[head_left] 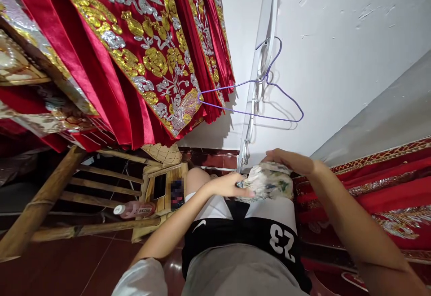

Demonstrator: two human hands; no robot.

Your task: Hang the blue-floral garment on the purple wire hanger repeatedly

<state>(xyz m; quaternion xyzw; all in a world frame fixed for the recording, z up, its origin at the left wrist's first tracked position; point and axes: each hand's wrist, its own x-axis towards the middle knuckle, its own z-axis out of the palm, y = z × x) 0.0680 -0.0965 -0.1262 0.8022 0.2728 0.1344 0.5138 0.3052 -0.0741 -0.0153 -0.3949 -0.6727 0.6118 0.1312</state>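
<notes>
On my lap lies a bundled whitish cloth [269,181] with a green and dark print, folded into a small blurred heap. My left hand [233,185] is closed on its left edge, the thumb lying over the near side. Over its far right edge curves my right hand [291,160], closed on the cloth with some fingers hidden behind it. Above both hands, an unused purple hanger [251,113] hooks onto a white metal pole beside the wall.
Red embroidered garments [155,63] hang at upper left, more red fabric [380,197] at right. To my left stands a bamboo chair [81,232] with a pink bottle [134,209] and a dark phone [160,185]. A white wall [336,63] rises ahead.
</notes>
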